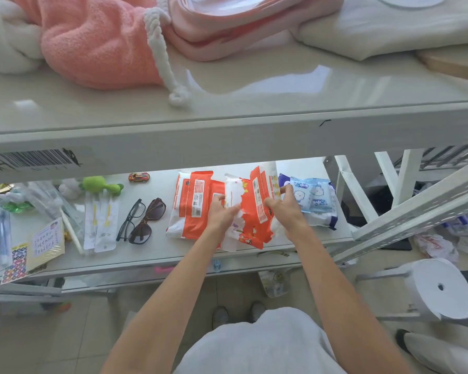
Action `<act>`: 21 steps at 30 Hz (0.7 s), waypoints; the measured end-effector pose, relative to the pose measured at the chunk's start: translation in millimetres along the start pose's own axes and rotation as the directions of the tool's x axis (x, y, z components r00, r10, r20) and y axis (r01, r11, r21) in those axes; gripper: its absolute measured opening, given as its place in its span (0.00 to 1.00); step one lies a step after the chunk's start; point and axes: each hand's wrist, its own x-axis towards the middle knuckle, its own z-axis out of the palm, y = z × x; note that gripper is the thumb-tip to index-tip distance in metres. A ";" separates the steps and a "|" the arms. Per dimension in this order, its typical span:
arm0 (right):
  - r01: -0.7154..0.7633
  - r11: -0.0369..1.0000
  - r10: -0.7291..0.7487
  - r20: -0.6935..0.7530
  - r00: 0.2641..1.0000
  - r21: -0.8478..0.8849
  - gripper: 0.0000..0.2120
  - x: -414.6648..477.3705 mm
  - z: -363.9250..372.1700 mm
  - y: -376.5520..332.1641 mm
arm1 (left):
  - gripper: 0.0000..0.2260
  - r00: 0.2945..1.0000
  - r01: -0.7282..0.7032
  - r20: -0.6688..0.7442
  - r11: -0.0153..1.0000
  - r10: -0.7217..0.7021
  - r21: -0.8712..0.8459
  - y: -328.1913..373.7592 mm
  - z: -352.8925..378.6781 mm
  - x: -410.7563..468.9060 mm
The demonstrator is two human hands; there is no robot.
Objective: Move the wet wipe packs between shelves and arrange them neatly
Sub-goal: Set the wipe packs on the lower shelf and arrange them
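Left end of lower shelf (152, 256): sticker sheet (14, 264), a card, wrapped white sticks and a green toy (101, 184), crowded from the left edge inward.
Toy car (138, 177): small, near the shelf's back edge.
Glasses: black-framed pair (132, 218) and brown sunglasses (148, 220), lying touching, just left of the packs.
Orange wet wipe packs (192, 203): one lies flat toward the middle of the lower shelf; others are tilted up on edge beside it, between the two hands.
Left hand (222, 214): fingers curled closed on the white and orange pack at its near side.
Right hand (283, 209): fingers pinched shut on the right side of the upright orange packs.
Blue wet wipe packs (312, 194): stacked flat near the shelf's right edge, just beside the right hand.
Upper shelf (227, 114): pink towel (97, 41) and white cloth toward its back.
Paper roll (441, 288): on the floor side, right of the shelf.
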 end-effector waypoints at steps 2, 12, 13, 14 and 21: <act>-0.006 0.999 0.005 -0.017 1.000 -0.054 0.15 4.8 0.5 6.5 | 0.22 0.999 -0.020 -0.029 1.000 0.019 -0.011 -3.0 10.3 -0.7; 0.055 0.818 -0.134 -0.096 0.986 -0.572 0.15 8.0 28.8 15.6 | 0.16 0.968 -0.249 0.101 0.856 0.228 0.452 4.9 30.7 -16.3; 0.070 0.824 -0.149 -0.095 0.984 -0.562 0.13 9.1 28.4 21.0 | 0.14 0.964 -0.258 0.082 0.815 0.253 0.519 3.3 28.1 -16.4; 0.086 0.832 -0.179 -0.117 0.977 -0.548 0.11 10.6 26.6 27.3 | 0.14 0.955 -0.265 0.050 0.763 0.293 0.590 0.5 23.9 -15.6; -0.125 0.909 0.033 -0.229 0.973 -0.398 0.34 16.5 17.2 51.0 | 0.32 0.967 -0.111 -0.034 0.538 0.252 0.835 -3.5 4.7 -13.1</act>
